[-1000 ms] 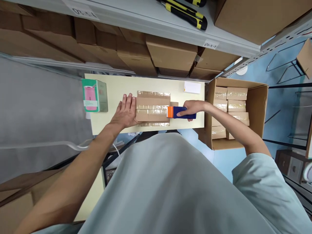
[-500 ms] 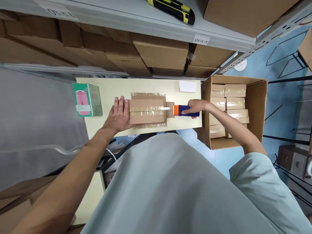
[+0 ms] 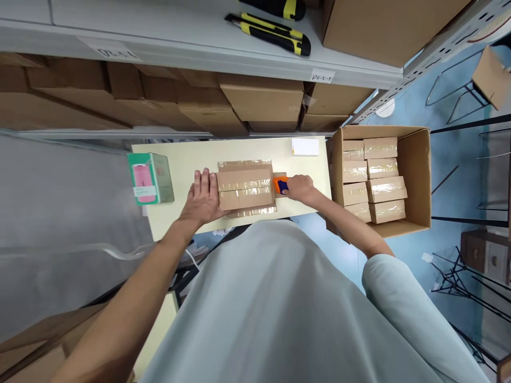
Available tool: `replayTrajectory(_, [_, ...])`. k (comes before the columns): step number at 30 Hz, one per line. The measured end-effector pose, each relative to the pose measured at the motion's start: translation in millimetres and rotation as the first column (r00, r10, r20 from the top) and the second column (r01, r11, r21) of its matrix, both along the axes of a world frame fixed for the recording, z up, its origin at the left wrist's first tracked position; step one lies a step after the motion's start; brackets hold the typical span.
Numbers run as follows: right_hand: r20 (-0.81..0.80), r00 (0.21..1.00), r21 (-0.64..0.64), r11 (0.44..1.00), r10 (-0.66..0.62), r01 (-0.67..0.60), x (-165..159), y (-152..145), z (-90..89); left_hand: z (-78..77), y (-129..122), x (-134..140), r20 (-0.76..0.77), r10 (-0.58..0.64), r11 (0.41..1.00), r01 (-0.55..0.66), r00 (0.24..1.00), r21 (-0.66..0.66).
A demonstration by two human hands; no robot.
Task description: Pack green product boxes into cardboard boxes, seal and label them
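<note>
A small cardboard box lies on the cream table, clear tape running along its middle seam. Its taped side flaps stick out at the front and back. My left hand rests with fingers stretched against the box's left end. At the right end, my right hand is wrapped round an orange and dark blue tape dispenser. The dispenser's head touches or nearly touches that end, over a cardboard flap; the exact contact is hidden.
To the right stands a large open carton holding several taped small boxes. A green box with a pink picture is at the table's left end; a small white box lies at the back. Utility knives lie on the shelf above.
My right hand has brought the tape dispenser left, up to the box's right end. The stretch of tape between them no longer shows. My left hand stays on the box; the view has shifted slightly.
</note>
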State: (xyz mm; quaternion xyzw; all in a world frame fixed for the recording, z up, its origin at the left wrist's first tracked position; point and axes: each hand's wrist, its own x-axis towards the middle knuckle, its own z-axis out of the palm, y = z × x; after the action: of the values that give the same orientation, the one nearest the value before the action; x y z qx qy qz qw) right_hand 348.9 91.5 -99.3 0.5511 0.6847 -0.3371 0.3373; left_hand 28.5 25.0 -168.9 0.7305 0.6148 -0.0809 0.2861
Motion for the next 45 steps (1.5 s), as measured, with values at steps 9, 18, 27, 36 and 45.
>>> replayTrajectory(9, [0.113, 0.968, 0.083, 0.973, -0.223, 0.215, -18.2, -39.5, -9.2, 4.1, -2.0, -4.3, 0.019, -0.035, 0.999, 0.035, 0.999, 0.015])
replayTrajectory(18, [0.051, 0.927, 0.351, 0.875, -0.373, 0.333, -5.7, -62.3, 53.7, 39.8, -4.9, 38.1, 0.321, -0.135, 0.976, 0.070, 0.937, 0.206])
replayTrajectory(27, [-0.206, 0.958, 0.523, 0.805, -0.201, 0.282, -69.6, 14.2, 134.4, 130.7, 40.8, 73.3, 0.556, -0.286, 0.815, -0.108, 0.780, 0.570])
replayTrajectory(36, [-0.234, 0.936, 0.714, 0.700, 0.262, -0.018, -148.9, 143.8, 195.0, 169.4, 160.2, 17.1, 0.519, -0.130, 0.666, -0.313, 0.845, 0.677])
replayTrajectory(45, [-0.142, 0.966, 0.637, 0.767, 0.215, -0.077, -184.0, 219.7, 204.1, 155.7, 209.6, -8.5, 0.476, -0.039, 0.746, -0.292, 0.879, 0.599])
